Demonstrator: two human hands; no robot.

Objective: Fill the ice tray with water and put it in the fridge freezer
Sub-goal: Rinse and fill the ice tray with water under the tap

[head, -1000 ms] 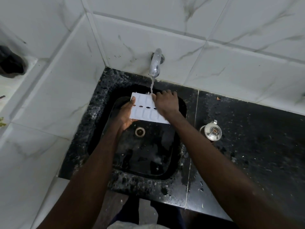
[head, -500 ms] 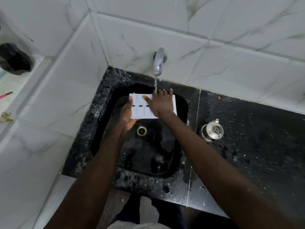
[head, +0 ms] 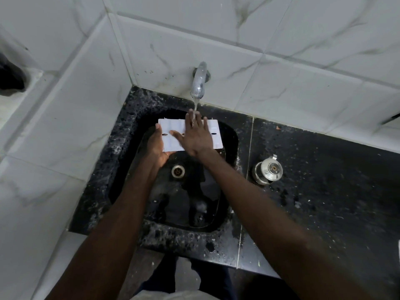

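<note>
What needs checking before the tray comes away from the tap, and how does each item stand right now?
1. Tap running: ok, a stream falls.
2. Ice tray held over the sink: ok.
3. Left hand grips the tray's left end: ok.
4. Stream lands on the tray: not ok, it hits the fingers of the right hand, which lies flat on top.
5. Compartments filled: cannot tell.
</note>
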